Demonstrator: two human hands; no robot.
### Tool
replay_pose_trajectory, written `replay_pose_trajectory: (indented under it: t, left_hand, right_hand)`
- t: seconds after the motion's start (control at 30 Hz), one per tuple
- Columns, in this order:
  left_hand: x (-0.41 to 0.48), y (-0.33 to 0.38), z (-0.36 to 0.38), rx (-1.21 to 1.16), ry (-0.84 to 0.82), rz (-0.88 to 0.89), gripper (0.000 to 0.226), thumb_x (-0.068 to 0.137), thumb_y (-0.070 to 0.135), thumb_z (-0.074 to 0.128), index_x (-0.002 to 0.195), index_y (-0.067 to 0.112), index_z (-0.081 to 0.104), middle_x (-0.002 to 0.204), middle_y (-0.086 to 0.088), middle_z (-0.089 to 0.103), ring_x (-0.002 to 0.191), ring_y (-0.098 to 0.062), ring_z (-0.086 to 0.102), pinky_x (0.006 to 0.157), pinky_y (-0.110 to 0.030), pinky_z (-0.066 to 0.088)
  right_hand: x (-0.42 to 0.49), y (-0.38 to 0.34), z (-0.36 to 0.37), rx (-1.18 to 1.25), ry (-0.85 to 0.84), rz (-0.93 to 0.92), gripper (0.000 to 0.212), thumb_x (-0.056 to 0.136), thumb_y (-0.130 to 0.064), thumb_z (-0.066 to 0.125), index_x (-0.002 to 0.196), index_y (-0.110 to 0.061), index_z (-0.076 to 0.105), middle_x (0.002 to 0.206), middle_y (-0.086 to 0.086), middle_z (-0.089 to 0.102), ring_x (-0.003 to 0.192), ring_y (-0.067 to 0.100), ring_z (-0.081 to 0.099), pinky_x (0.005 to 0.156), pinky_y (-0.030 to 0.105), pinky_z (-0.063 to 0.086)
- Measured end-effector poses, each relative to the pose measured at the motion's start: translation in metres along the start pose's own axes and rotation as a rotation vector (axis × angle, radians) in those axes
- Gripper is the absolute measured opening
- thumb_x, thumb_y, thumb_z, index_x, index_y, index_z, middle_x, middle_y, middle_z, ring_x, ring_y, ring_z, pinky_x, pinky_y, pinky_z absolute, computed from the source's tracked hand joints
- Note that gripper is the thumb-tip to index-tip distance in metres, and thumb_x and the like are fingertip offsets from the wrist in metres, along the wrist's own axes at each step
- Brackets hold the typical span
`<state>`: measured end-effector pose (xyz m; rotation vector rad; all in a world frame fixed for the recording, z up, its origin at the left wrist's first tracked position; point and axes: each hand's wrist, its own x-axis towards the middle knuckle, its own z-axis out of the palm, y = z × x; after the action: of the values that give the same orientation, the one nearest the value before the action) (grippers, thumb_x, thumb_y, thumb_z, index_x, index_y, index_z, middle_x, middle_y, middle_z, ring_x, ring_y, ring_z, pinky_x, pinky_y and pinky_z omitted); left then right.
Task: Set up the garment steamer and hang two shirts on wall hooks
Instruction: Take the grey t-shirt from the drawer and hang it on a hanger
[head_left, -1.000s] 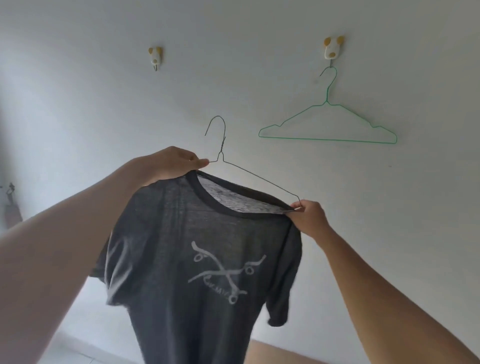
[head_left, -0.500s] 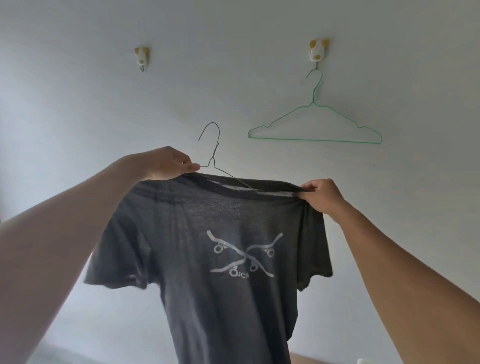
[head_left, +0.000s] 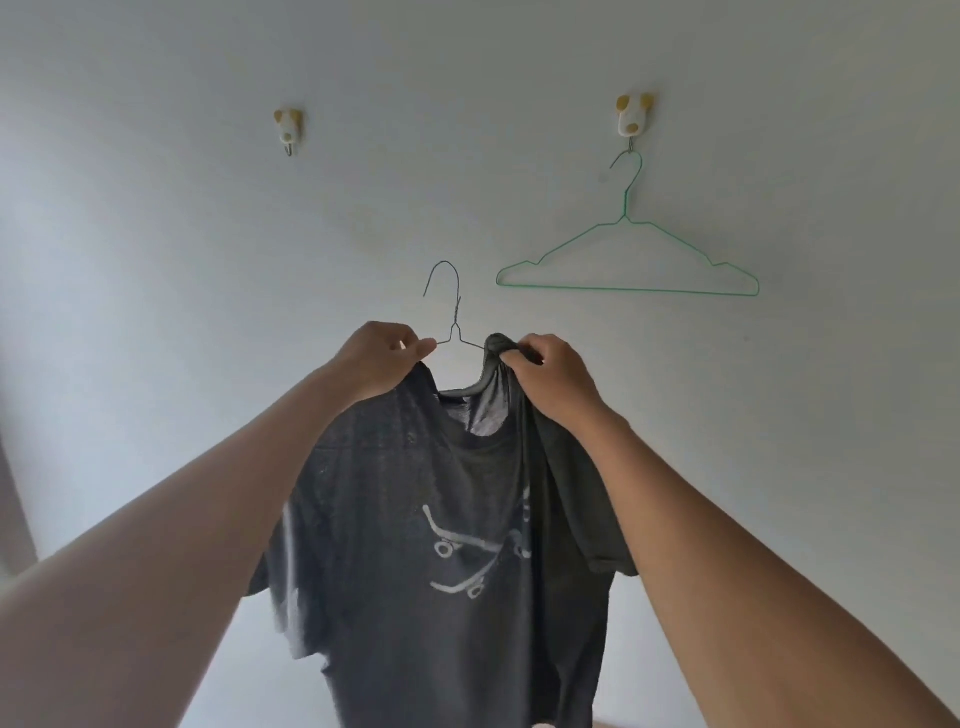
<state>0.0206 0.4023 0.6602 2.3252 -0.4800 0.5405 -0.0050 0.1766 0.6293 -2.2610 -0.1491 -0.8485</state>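
Observation:
A dark grey T-shirt (head_left: 441, 519) with a pale skateboard print hangs from a thin grey wire hanger (head_left: 453, 317) that I hold up before the white wall. My left hand (head_left: 382, 358) pinches the hanger's left shoulder together with the shirt. Close beside it, my right hand (head_left: 550, 371) grips bunched collar fabric at the hanger's right side. The hanger's hook stands free above both hands. High on the wall, the left wall hook (head_left: 289, 130) carries nothing. From the right wall hook (head_left: 632, 117) hangs a bare green wire hanger (head_left: 628, 260).
The plain white wall (head_left: 156, 312) fills the view. A dark vertical edge (head_left: 13, 499) shows at the far left. No steamer is in view.
My right hand has moved left along the hanger toward my left hand, bunching the collar. The shirt, spread wide half a second ago, now hangs narrower.

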Motion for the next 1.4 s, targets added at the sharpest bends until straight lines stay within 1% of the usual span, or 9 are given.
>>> replay_pose_trajectory:
  t: [0.2, 0.37, 0.5, 0.7, 0.9, 1.03, 1.13, 1.3, 1.4]
  left_hand:
    - [-0.005, -0.010, -0.016, -0.099, 0.126, -0.073, 0.035, 0.093, 0.049, 0.052, 0.084, 0.017, 0.065, 0.068, 0.001, 0.054, 0.056, -0.014, 0.049, 0.051, -0.026, 0.033]
    - [-0.014, -0.020, -0.022, -0.174, 0.103, -0.071, 0.034, 0.091, 0.050, 0.055, 0.081, 0.019, 0.066, 0.064, 0.002, 0.050, 0.052, -0.015, 0.044, 0.050, -0.025, 0.032]
    - [-0.019, -0.027, -0.028, -0.200, 0.069, -0.033, 0.036, 0.089, 0.053, 0.056, 0.074, 0.021, 0.065, 0.054, 0.008, 0.044, 0.049, -0.012, 0.039, 0.050, -0.024, 0.028]
    - [-0.022, -0.041, -0.032, -0.185, -0.064, 0.067, 0.038, 0.088, 0.054, 0.056, 0.075, 0.020, 0.064, 0.038, 0.015, 0.037, 0.034, -0.004, 0.031, 0.036, -0.012, 0.024]
    - [-0.020, -0.072, -0.052, -0.054, -0.157, 0.091, 0.025, 0.086, 0.060, 0.054, 0.088, 0.036, 0.062, 0.084, 0.008, 0.066, 0.075, -0.005, 0.058, 0.064, -0.023, 0.039]
    - [-0.021, -0.068, -0.049, 0.013, -0.068, 0.105, 0.033, 0.090, 0.056, 0.050, 0.069, 0.034, 0.063, 0.064, 0.003, 0.062, 0.055, -0.011, 0.052, 0.052, -0.025, 0.038]
    - [-0.022, -0.064, -0.052, 0.017, -0.023, 0.108, 0.030, 0.092, 0.053, 0.049, 0.071, 0.036, 0.062, 0.068, 0.001, 0.064, 0.060, -0.014, 0.055, 0.054, -0.025, 0.040]
    - [-0.023, -0.049, -0.050, -0.032, 0.069, 0.042, 0.040, 0.087, 0.058, 0.055, 0.070, 0.024, 0.066, 0.051, 0.008, 0.049, 0.046, -0.007, 0.043, 0.049, -0.024, 0.034]
    - [-0.023, -0.037, -0.047, -0.048, 0.090, 0.023, 0.049, 0.082, 0.064, 0.057, 0.061, 0.020, 0.061, 0.044, 0.013, 0.042, 0.040, -0.005, 0.036, 0.048, -0.024, 0.031]
  right_hand:
    - [-0.004, -0.006, -0.008, -0.080, 0.109, 0.042, 0.034, 0.086, -0.046, 0.050, 0.064, -0.019, 0.047, 0.065, -0.004, 0.052, 0.066, 0.023, 0.053, 0.057, 0.031, 0.036]
    - [-0.011, -0.002, -0.015, -0.110, -0.144, 0.042, 0.040, 0.077, -0.060, 0.056, 0.069, -0.021, 0.051, 0.089, -0.003, 0.055, 0.083, 0.022, 0.056, 0.076, 0.040, 0.043]
    - [-0.018, -0.006, -0.021, 0.004, -0.210, 0.088, 0.052, 0.073, -0.079, 0.048, 0.085, -0.028, 0.053, 0.086, -0.008, 0.053, 0.081, 0.014, 0.053, 0.072, 0.034, 0.040]
    - [-0.023, -0.016, -0.017, -0.042, -0.261, -0.010, 0.028, 0.097, -0.052, 0.045, 0.095, -0.030, 0.062, 0.083, -0.014, 0.061, 0.080, 0.001, 0.058, 0.071, 0.027, 0.038]
    - [-0.026, -0.014, -0.038, 0.032, -0.290, 0.022, 0.023, 0.097, -0.044, 0.051, 0.093, -0.031, 0.070, 0.098, -0.013, 0.071, 0.093, 0.001, 0.063, 0.080, 0.017, 0.043]
    - [-0.019, -0.016, -0.055, -0.042, -0.433, 0.066, 0.006, 0.091, -0.035, 0.065, 0.094, -0.039, 0.069, 0.096, -0.025, 0.068, 0.090, -0.014, 0.058, 0.077, 0.006, 0.038]
    - [-0.015, -0.011, -0.066, -0.071, -0.521, 0.077, 0.020, 0.085, -0.021, 0.073, 0.088, -0.040, 0.070, 0.084, -0.023, 0.073, 0.078, -0.012, 0.064, 0.065, 0.001, 0.041]
    - [-0.012, 0.002, -0.062, -0.051, -0.369, 0.035, 0.026, 0.097, -0.017, 0.055, 0.099, -0.035, 0.073, 0.083, -0.025, 0.069, 0.072, -0.013, 0.062, 0.070, 0.010, 0.043]
    - [-0.007, 0.009, -0.055, -0.131, -0.252, -0.036, 0.028, 0.101, -0.014, 0.043, 0.106, -0.025, 0.068, 0.096, -0.011, 0.065, 0.080, 0.000, 0.058, 0.073, 0.021, 0.043]
